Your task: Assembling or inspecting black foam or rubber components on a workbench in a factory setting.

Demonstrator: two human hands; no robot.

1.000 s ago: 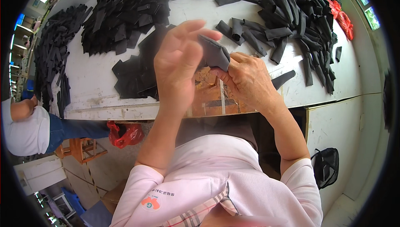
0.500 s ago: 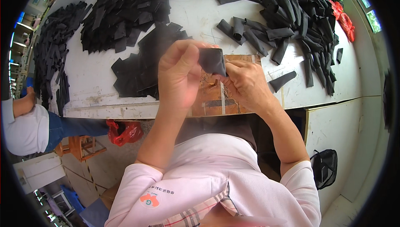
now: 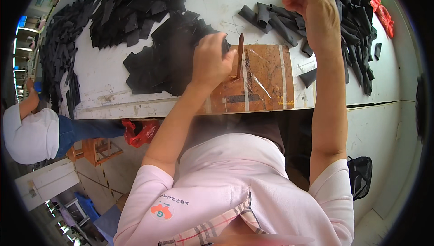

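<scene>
In the head view, the left hand (image 3: pixel 211 60) is hovering near the front edge of the desk (image 3: pixel 101 76), its fingers pinching a small black piece (image 3: pixel 225 46), just left of the upright peg (image 3: pixel 240 55) on a brown board (image 3: pixel 273 72). The right hand (image 3: pixel 314 13) is hanging over black tubes (image 3: pixel 355 25) along the desk's right side, fingers bending; whether they are gripping anything, I cannot tell. Flat pieces (image 3: pixel 151 63) are lying left of the board.

Left hand (image 3: pixel 212 61) is near black pieces (image 3: pixel 158 60), right hand (image 3: pixel 318 15) over black tubes (image 3: pixel 282 30).
</scene>
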